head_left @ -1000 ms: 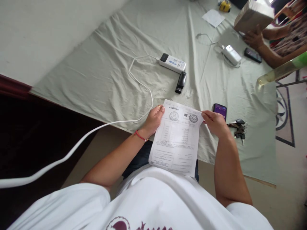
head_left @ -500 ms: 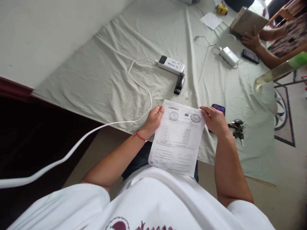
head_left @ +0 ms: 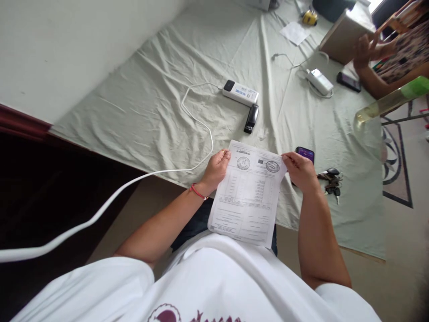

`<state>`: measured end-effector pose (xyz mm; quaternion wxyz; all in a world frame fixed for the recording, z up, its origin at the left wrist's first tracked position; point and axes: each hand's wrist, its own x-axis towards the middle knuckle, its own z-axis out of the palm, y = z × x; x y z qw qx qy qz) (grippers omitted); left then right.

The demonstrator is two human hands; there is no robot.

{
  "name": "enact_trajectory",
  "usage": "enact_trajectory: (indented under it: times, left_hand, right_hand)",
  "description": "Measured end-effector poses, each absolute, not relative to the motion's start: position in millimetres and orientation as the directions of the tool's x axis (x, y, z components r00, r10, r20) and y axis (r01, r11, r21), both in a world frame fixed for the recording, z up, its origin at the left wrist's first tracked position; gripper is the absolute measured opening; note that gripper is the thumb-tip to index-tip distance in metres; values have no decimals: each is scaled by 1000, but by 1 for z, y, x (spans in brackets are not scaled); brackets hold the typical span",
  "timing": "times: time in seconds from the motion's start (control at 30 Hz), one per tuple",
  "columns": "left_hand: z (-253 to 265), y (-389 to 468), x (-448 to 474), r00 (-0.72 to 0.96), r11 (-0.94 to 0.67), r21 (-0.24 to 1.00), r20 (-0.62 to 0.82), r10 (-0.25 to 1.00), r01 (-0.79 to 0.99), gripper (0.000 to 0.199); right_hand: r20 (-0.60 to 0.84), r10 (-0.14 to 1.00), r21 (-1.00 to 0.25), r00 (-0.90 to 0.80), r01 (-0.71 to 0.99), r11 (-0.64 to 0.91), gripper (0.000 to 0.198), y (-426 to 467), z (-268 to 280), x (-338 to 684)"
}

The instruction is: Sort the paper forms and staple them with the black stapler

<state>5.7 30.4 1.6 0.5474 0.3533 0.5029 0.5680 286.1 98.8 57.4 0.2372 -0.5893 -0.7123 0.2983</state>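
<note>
A printed sheet of paper point(head_left: 248, 197) with two round stamps hangs between my hands, in front of my white shirt at the table's edge. Its upper left edge is pinched by my left hand point(head_left: 217, 169), which has a red bracelet at the wrist. My right hand point(head_left: 301, 171) grips the upper right corner between thumb and fingers. Just behind the right hand lies a phone point(head_left: 305, 154), partly covered by it, with a bunch of keys point(head_left: 331, 182) to its right. Beyond the paper are a white power bank point(head_left: 240, 92) and a small black device point(head_left: 251, 118) touching it.
A green cloth covers the table point(head_left: 150, 120). A white cable point(head_left: 134, 179) runs from the power bank towards me on the left. Farther right are a white charger point(head_left: 320, 81), another phone point(head_left: 348, 82), a box point(head_left: 345, 38), a bottle point(head_left: 389, 103) and another person's raised hand point(head_left: 365, 51).
The other person's hand has come off the box and is raised with fingers spread. My hands and the paper have barely moved; my right hand sits slightly lower.
</note>
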Motion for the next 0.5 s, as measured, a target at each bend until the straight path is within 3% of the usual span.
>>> enact_trajectory:
  times: [0.1, 0.17, 0.33, 0.5]
  left_hand:
    - [3, 30, 5, -157, 101, 955, -150, 976, -280, 37]
    - [4, 28, 5, -156, 101, 949, -153, 976, -299, 38]
    - [7, 27, 4, -194, 92, 947, -158, 968, -309, 36]
    - [7, 29, 8, -231, 95, 935, -182, 956, -341, 37]
  right_hand:
    - [-92, 991, -894, -95, 447, -40, 42, 92, 49, 284]
    - [-157, 985, -955, -75, 266, -132, 55, 83, 45, 281]
    - [-293, 948, -954, -125, -19, -298, 46, 53, 37, 273]
    - [-383, 920, -914, -84, -105, -391, 45, 33, 27, 269]
